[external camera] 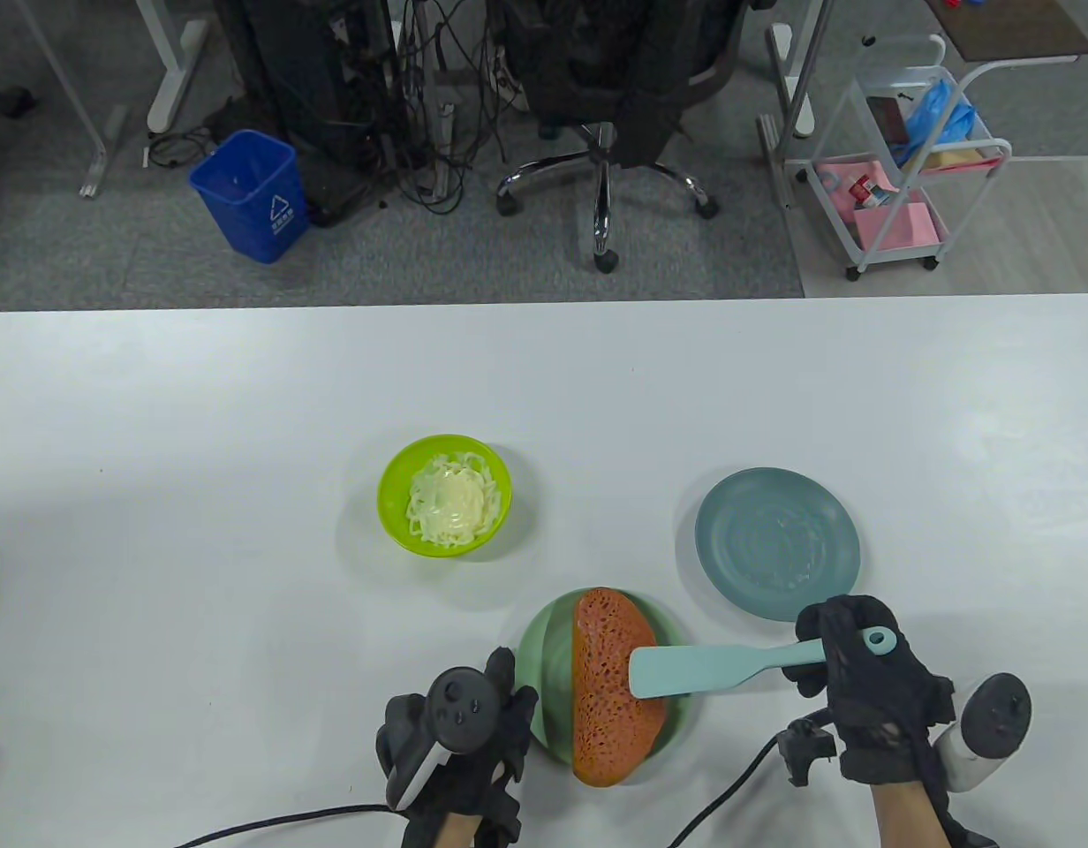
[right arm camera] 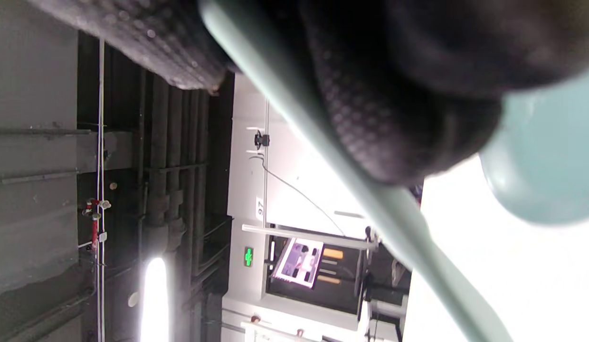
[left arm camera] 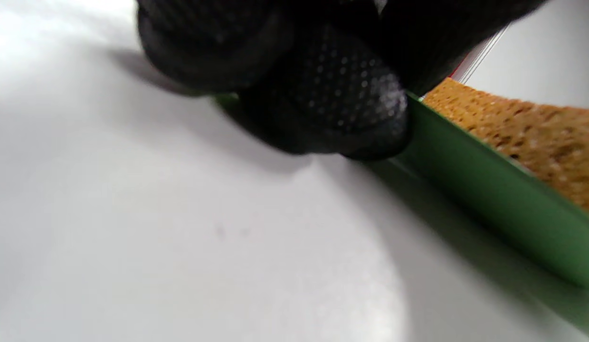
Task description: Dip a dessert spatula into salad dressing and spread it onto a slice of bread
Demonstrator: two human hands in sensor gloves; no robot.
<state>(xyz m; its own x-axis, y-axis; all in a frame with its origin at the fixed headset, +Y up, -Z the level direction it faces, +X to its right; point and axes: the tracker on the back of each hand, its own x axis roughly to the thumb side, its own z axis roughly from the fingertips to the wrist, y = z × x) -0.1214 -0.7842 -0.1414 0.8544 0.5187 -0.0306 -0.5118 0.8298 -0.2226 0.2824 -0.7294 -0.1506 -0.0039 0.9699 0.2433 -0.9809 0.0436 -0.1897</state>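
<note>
Starting at the left of the table view: small lime-green plastic bowl of pale creamy salad dressing [external camera: 445, 495] sits at about 10 o'clock from the bread, well apart from it. Dressing surface looks ridged; I can't tell whether it has been dipped into.

Next, my left hand [external camera: 456, 738] rests at the 9 o'clock edge of the round pale-green plate [external camera: 544, 654]. In the left wrist view the gloved fingertips [left arm camera: 323, 95] touch the plate rim and look curled; whether they pinch the rim or just brace it, I can't tell.

On that plate lies the long orange-brown porous bread slice [external camera: 610, 685], overhanging the plate at 6 o'clock.

The light-teal flat silicone dessert spatula [external camera: 685, 669] has its blade over the bread's 3 o'clock side, on it or just above it. My right hand [external camera: 853, 671] wraps the handle, fingers pressed tight around it, confirmed in the right wrist view.

At 1 o'clock from the bread is a round grey-blue plate [external camera: 778, 543].

Progress: I see no dressing on blade or bread, so I judge either the dip is not yet done, or spreading is barely started. Most of the task remains.
</note>
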